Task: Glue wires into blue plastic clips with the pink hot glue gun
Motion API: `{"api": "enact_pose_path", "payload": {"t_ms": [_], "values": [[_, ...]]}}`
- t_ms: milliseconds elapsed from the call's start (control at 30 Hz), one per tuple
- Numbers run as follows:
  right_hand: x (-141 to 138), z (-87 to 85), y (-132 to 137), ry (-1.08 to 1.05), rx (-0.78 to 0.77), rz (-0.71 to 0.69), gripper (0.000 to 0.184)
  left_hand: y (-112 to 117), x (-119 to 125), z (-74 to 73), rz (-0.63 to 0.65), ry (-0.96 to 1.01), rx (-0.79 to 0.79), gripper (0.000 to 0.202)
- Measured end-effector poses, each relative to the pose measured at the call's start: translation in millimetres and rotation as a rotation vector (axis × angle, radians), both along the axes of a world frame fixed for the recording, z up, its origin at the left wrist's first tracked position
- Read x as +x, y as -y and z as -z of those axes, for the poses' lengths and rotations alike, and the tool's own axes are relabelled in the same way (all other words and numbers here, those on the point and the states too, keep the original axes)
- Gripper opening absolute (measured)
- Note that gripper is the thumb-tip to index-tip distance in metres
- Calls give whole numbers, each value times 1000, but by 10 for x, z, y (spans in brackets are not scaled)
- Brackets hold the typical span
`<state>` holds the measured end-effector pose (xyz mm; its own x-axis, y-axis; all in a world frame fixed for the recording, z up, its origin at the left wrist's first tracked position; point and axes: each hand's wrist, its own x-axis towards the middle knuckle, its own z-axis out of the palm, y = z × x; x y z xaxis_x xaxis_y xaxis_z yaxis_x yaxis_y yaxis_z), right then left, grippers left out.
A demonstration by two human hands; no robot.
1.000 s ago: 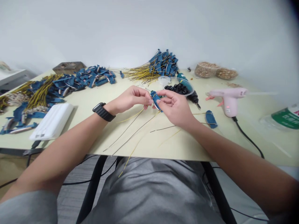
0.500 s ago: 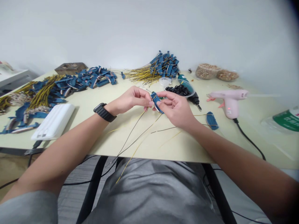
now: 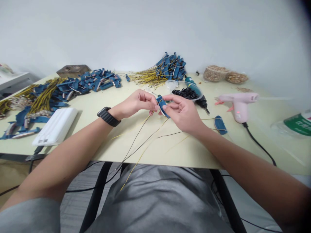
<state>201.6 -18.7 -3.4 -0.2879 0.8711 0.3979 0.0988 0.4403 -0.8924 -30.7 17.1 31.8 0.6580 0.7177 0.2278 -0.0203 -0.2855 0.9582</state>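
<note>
Blue moulded piece (image 3: pixel 162 105) is sitting just in front of the clear bowl (image 3: pixel 191 82), pinched between the left hand (image 3: pixel 137 103) and right hand (image 3: pixel 182 114), fingertips pressing together on it. Black and yellow wires (image 3: pixel 137 137) are trailing from it toward the bench edge. Wiring this piece appears to be the step in hand; the next move is calling for a steady 2-handed pinch.

A cream table (image 3: pixel 184 155) carries heaped blue wired pieces (image 3: pixel 55 90), a pink glue gun (image 3: pixel 239 108), a white box (image 3: pixel 55 127).

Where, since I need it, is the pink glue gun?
In the head view, the pink hot glue gun lies right of the person's right hand, beside a blue piece.
</note>
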Motion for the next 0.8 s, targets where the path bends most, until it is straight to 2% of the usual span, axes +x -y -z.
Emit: {"api": "enact_pose_path", "payload": {"t_ms": [800], "values": [[-8,8,7,27,-8,12,35,29,33,-26,-28,-46,-3,33]]}}
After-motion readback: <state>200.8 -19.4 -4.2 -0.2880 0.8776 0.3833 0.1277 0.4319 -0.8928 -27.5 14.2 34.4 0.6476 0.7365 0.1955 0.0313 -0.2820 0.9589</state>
